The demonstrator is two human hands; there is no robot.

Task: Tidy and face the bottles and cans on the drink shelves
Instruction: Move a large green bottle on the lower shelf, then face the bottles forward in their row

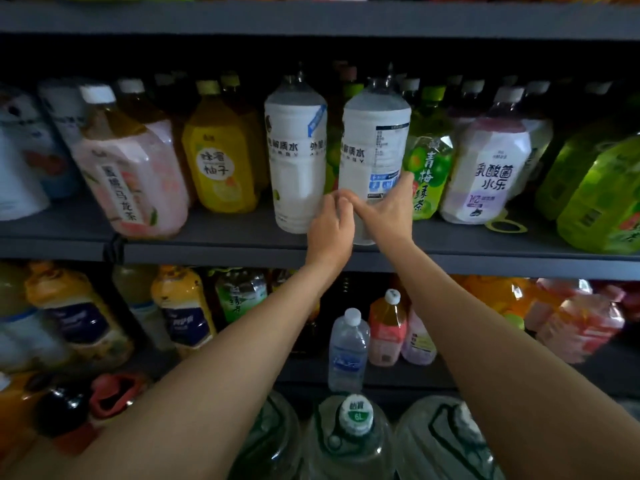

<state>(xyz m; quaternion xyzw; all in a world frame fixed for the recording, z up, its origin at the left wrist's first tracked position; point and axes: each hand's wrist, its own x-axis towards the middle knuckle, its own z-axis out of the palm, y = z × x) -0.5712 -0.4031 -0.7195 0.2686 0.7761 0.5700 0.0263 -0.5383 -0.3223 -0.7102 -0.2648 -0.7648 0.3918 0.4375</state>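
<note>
one head-worn wide-angle view, facing the drink shelves straight on

the camera looks forward and a little down along both forearms, close in to the grey middle shelf (242,242) at about eye level; the lower shelf (391,374) sits beneath, big water jugs (349,441) crowd the bottom edge, and the shelf lines bow at the frame's sides.

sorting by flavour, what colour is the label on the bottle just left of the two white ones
Yellow, with a white circle bearing dark characters; the yellow bottle shows in the head view.
</note>
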